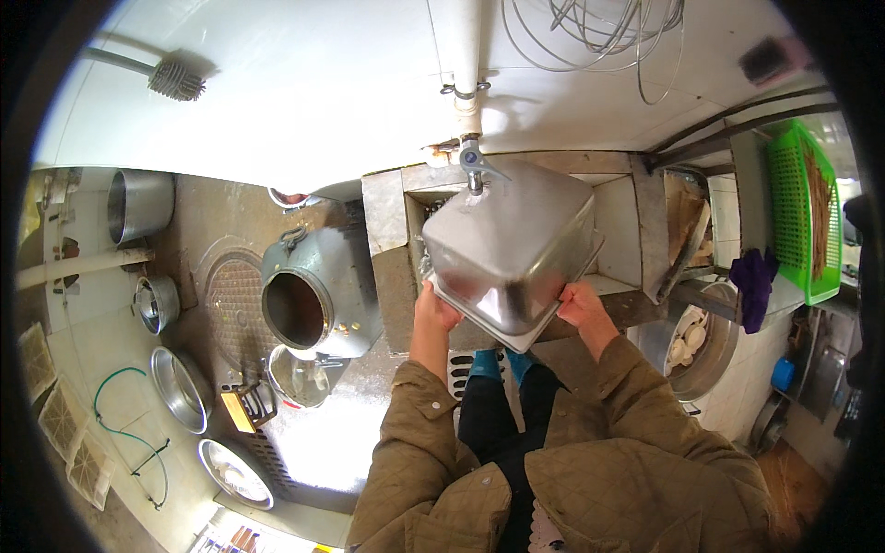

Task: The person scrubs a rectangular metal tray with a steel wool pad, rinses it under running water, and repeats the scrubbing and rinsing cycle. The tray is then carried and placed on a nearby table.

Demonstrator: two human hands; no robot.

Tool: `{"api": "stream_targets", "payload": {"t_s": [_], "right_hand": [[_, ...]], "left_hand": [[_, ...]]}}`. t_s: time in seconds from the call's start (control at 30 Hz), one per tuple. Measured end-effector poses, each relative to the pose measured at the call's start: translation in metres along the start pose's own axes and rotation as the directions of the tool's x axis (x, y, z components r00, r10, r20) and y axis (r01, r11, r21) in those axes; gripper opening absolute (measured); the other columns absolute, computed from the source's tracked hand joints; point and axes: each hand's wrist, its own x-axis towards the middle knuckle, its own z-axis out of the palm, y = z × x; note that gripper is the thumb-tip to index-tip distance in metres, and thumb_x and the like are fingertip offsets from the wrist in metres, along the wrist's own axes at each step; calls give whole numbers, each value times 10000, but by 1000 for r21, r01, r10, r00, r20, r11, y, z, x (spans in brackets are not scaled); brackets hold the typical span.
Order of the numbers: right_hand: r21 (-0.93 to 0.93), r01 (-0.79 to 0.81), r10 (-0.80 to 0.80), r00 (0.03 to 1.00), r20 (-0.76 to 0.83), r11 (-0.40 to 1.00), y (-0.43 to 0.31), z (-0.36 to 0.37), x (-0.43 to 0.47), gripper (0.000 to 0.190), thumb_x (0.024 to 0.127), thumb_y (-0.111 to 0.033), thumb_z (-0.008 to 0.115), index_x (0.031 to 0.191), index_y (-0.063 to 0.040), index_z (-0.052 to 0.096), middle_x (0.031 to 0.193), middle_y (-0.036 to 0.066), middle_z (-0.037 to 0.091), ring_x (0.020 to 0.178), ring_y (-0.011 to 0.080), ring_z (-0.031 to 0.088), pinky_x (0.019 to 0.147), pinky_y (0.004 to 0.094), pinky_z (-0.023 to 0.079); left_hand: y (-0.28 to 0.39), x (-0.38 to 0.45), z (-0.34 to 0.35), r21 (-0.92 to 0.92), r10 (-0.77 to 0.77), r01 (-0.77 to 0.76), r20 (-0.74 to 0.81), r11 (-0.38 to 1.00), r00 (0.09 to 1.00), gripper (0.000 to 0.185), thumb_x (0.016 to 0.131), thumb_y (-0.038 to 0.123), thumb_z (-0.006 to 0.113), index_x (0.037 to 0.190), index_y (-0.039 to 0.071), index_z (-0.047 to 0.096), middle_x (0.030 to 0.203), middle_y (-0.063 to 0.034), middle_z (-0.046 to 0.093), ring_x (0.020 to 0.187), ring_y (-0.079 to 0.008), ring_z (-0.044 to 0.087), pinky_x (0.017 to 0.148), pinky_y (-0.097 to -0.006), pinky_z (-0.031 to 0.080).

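Observation:
A large, deep rectangular stainless steel pan (511,242) is tilted over a tiled sink basin (619,235), its underside facing up. My left hand (440,307) grips the rim at its lower left. On the lower right, my right hand (579,304) holds the same rim. A tap with a grey lever (472,162) comes down from a white pipe, its spout close against the upturned pan bottom. Whether water runs from it I cannot tell. The pan hides most of the basin and whatever is inside it.
Left of the sink stands a grey drum-like vessel (297,307) with a round opening, beside a steel pot (302,377). Metal basins (181,390) line the left wall. To the right are a large round pan holding white dishes (719,352), a purple cloth (752,287) and a green plastic basket (792,214).

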Motion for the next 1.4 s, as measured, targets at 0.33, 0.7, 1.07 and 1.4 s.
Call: {"api": "stream_targets", "payload": {"t_s": [0.33,0.7,1.07,1.4], "right_hand": [[-427,-130,266,924,275,895,0,5,33,265,666,156,506,892,54,601,833,142,609,689,289,621,522,381,464],[-708,593,-418,795,440,383,-50,179,-64,426,967,-426,486,1171,-57,542,939,51,625,714,100,570,637,247,467],[-677,643,-218,648,730,-358,-60,285,-118,312,897,-243,519,873,63,580,765,228,628,790,369,637,698,447,487],[-552,789,-219,508,833,-271,-102,173,-128,277,879,-227,564,972,34,559,945,182,626,880,312,604,779,388,464]], "left_hand": [[-12,-39,-55,-17,259,-260,-34,966,965,641,940,562,429,1392,109,402,1448,-93,396,1294,-306,402,1073,-481,340],[79,-170,-25,481,806,-669,-154,567,572,597,910,505,567,1097,-61,541,1047,-110,588,916,-241,585,823,-398,501],[38,-297,-47,727,988,-681,27,86,153,553,910,444,587,1020,-97,611,904,-128,645,797,-233,623,725,-364,520],[13,-318,-51,799,856,-380,516,-465,36,338,884,255,661,704,-23,593,548,-97,521,506,-154,421,485,-327,361]]}}
